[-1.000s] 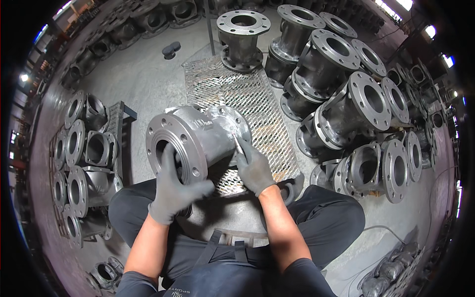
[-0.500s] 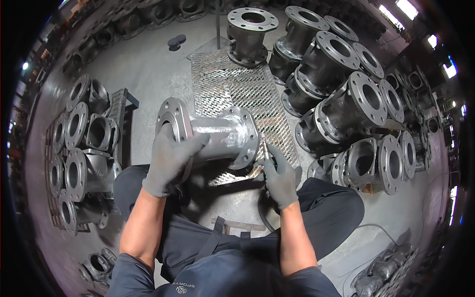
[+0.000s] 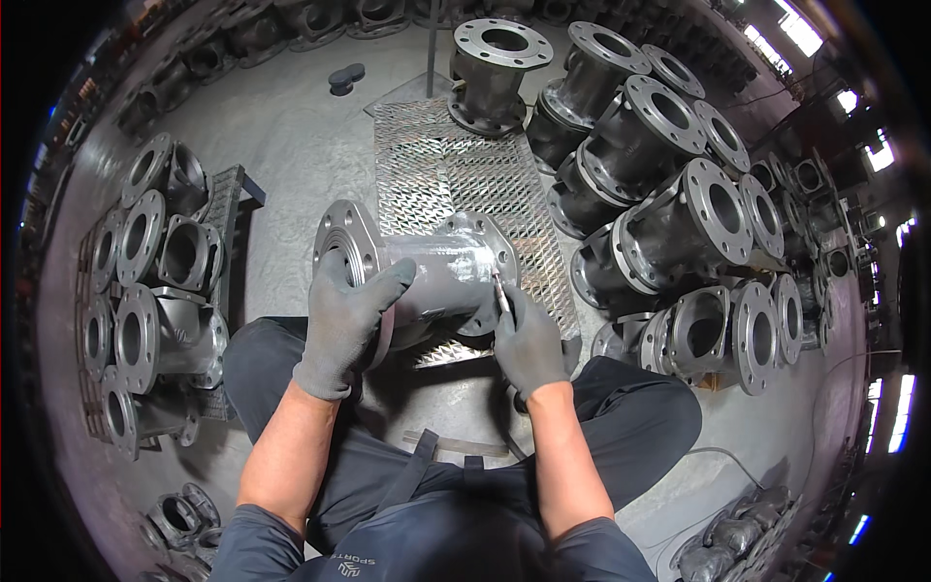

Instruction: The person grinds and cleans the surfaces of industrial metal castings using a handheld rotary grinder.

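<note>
In front of me a grey cast flanged valve body lies on its side, over the near end of a patterned metal plate. My left hand, in a grey glove, is closed on its left flange, thumb along the barrel and fingers at the bore. My right hand, gloved too, is closed around a slender pen-like metal tool. The tool's tip is at the inner side of the right flange, where the surface looks bright; I cannot tell whether it touches. The right fingertips are partly hidden.
Dark flanged valve bodies stand stacked on the right, and one more upright body is at the plate's far end. Others are piled on a low rack at the left. A thin cable lies on the floor at lower right.
My right hand has moved left with the tool, its tip shifting from the right flange's outer edge to its inner side. My left hand keeps its hold. The whole view has shifted slightly.
</note>
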### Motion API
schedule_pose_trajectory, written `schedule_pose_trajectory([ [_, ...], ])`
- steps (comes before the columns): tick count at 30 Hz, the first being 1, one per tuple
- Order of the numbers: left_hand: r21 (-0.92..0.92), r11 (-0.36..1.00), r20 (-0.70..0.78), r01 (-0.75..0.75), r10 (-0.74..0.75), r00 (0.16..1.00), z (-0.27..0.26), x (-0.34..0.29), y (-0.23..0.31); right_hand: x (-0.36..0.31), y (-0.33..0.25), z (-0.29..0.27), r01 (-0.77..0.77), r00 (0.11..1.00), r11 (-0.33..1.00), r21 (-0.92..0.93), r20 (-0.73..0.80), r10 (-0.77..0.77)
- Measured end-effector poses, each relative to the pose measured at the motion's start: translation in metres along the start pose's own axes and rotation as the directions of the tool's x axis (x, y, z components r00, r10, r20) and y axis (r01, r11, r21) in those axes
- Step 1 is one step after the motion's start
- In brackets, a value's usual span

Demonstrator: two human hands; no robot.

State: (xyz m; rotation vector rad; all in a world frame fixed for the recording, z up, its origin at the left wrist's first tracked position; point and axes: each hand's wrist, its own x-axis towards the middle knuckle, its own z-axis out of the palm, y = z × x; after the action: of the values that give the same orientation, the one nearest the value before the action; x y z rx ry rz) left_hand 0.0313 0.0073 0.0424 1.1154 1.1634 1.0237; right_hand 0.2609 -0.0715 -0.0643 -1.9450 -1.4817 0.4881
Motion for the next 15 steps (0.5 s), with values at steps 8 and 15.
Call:
schedule_pose_trajectory([
  [8,0.094,0.994,0.073,-0.060,0.053,0.996,-0.001,0.000,-0.008,0.029,-0.012,-0.010,-0.115,0.974,0.991,-0.066,0.186,0.126],
  [15,0.194,0.960,0.179,-0.202,0.168,0.970,0.001,-0.005,-0.007,-0.018,-0.019,0.013,0.004,1.000,0.973,0.229,0.001,-0.004],
])
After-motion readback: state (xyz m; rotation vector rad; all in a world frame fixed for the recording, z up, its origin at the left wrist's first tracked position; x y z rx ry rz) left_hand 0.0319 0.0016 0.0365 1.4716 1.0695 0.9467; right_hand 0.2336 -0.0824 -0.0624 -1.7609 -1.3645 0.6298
